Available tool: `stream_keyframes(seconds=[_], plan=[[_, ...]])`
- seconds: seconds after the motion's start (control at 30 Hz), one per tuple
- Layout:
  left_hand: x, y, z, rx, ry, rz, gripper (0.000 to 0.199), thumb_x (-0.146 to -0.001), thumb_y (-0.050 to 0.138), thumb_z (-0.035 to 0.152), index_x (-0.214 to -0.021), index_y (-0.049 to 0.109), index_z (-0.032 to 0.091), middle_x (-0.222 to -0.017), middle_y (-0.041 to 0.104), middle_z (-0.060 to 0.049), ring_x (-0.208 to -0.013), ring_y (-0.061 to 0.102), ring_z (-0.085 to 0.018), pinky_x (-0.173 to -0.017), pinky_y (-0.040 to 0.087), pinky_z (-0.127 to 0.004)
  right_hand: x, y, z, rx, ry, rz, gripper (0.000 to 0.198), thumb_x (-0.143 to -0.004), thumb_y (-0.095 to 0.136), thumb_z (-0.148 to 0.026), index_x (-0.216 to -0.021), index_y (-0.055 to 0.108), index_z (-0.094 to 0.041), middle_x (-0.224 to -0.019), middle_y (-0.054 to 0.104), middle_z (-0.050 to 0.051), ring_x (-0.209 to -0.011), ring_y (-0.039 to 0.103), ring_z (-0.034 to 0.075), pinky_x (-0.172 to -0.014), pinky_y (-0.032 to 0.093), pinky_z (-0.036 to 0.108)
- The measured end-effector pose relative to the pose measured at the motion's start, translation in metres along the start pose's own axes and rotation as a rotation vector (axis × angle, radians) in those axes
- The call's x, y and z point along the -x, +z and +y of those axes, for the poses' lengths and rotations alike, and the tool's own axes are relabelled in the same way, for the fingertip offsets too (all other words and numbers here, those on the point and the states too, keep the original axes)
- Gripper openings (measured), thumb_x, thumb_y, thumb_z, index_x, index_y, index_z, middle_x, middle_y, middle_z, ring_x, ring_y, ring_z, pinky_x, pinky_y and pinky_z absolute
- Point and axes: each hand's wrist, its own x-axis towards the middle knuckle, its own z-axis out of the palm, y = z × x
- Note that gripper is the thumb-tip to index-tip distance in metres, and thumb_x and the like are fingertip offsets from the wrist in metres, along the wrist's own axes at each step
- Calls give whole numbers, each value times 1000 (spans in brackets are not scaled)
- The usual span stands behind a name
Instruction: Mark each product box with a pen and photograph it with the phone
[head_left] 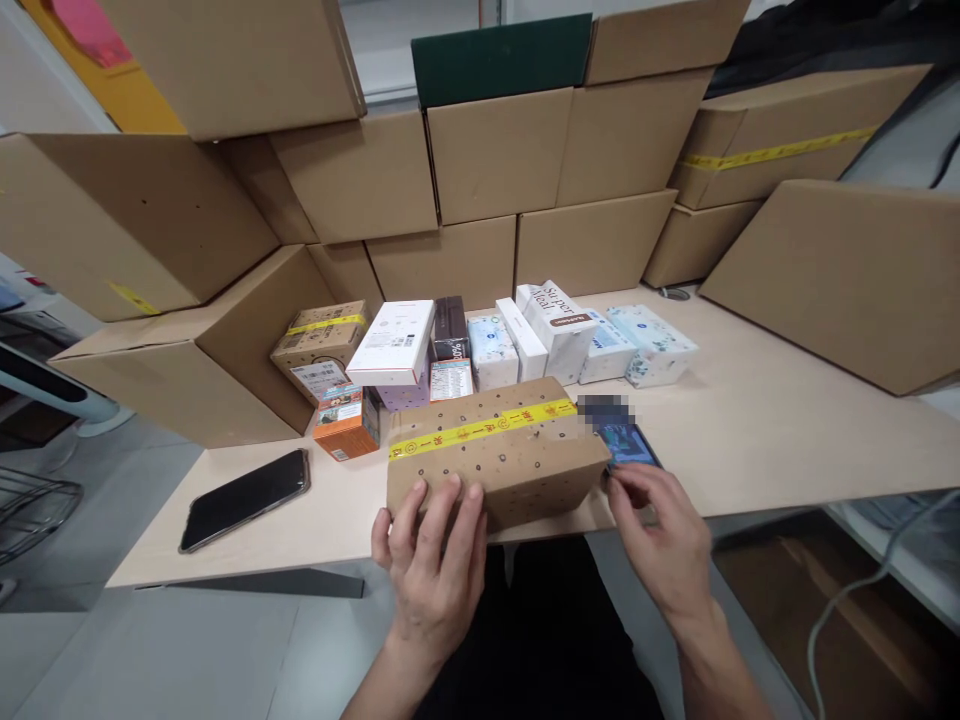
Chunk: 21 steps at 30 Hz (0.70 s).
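A brown cardboard box (pixel 540 478) lies at the table's front edge, with yellow printed tape along its top and small dark ring marks on its faces. My left hand (pixel 435 570) grips its near side, fingertips curled over the top edge; the thumb is mostly hidden. By the box's right end, my right hand (pixel 664 530) is closed in a pinch, thumb and index finger together. Something small and dark shows at those fingertips, too small to name. Just behind them lies a phone (pixel 630 445) with a lit screen, partly blurred out.
A dark phone (pixel 247 500) lies at left on the table (pixel 795 440). Behind the box stand an orange box (pixel 347 425), a white box (pixel 391 342), tissue packs (pixel 652 345) and a Super Meal box (pixel 559 330). Large cartons (pixel 495 150) wall the back and sides.
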Motion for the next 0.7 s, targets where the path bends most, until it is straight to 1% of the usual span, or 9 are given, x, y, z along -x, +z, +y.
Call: stream_keyframes(seconds=[0.07, 0.17, 0.23, 0.3, 0.37, 0.43, 0.5, 0.6, 0.7], plan=[[-1, 0, -4, -11, -7, 8, 52, -76, 76, 9, -125, 66, 22, -113, 71, -9, -120, 55, -26, -116, 23, -44, -20, -1, 4, 84, 11, -97, 20, -95, 52, -31, -102, 66, -20, -96, 70, 6, -83, 66, 18, -74, 52, 31], [2, -2, -11, -11, -14, 17, 55, -75, 76, 8, -128, 64, 22, -113, 71, -9, -120, 55, -27, -115, 25, -45, -49, 6, -1, 315, 80, -438, 28, -97, 44, -31, -110, 66, -18, -103, 72, 10, -88, 69, 22, -72, 49, 32], [4, -4, -14, -16, -28, 12, 56, -77, 74, 8, -130, 62, 23, -115, 70, -9, -121, 54, -27, -115, 26, -46, -64, 15, -10, 452, 121, -671, 28, -95, 44, -27, -111, 65, -18, -107, 72, 12, -93, 69, 25, -71, 48, 32], [5, -5, -17, -16, -46, 3, 56, -79, 73, 8, -132, 61, 24, -117, 69, -9, -122, 54, -27, -117, 23, -47, -74, 24, -18, 508, 135, -795, 24, -92, 48, -24, -107, 66, -18, -104, 72, 12, -95, 70, 26, -69, 46, 31], [5, -6, -17, -8, -62, -8, 55, -80, 71, 9, -132, 61, 26, -118, 68, -8, -122, 53, -27, -120, 17, -51, -80, 34, -22, 518, 146, -820, 22, -88, 53, -20, -105, 66, -17, -102, 73, 13, -94, 70, 27, -68, 45, 30], [4, -6, -16, 13, -75, -14, 55, -81, 70, 9, -131, 61, 27, -118, 68, -7, -122, 53, -27, -121, 13, -54, -83, 40, -23, 536, 168, -837, 26, -84, 57, -16, -108, 65, -16, -102, 73, 15, -94, 70, 27, -68, 45, 30], [3, -6, -15, 46, -84, -17, 53, -80, 71, 8, -129, 62, 26, -117, 68, -8, -122, 53, -28, -119, 18, -56, -85, 44, -23, 549, 192, -848, 29, -81, 59, -14, -109, 65, -15, -101, 73, 17, -92, 71, 27, -68, 44, 30], [0, -6, -13, 81, -99, -16, 49, -80, 71, 9, -125, 64, 25, -115, 67, -10, -122, 52, -29, -114, 29, -56, -89, 45, -23, 549, 218, -849, 22, -84, 55, -14, -102, 66, -13, -98, 73, 19, -88, 72, 28, -66, 43, 30], [-2, -6, -13, 78, -114, -12, 45, -80, 71, 10, -122, 65, 26, -114, 67, -10, -121, 52, -29, -112, 32, -56, -92, 40, -22, 522, 228, -820, 15, -84, 55, -18, -92, 67, -13, -93, 73, 20, -85, 71, 29, -63, 41, 30]])
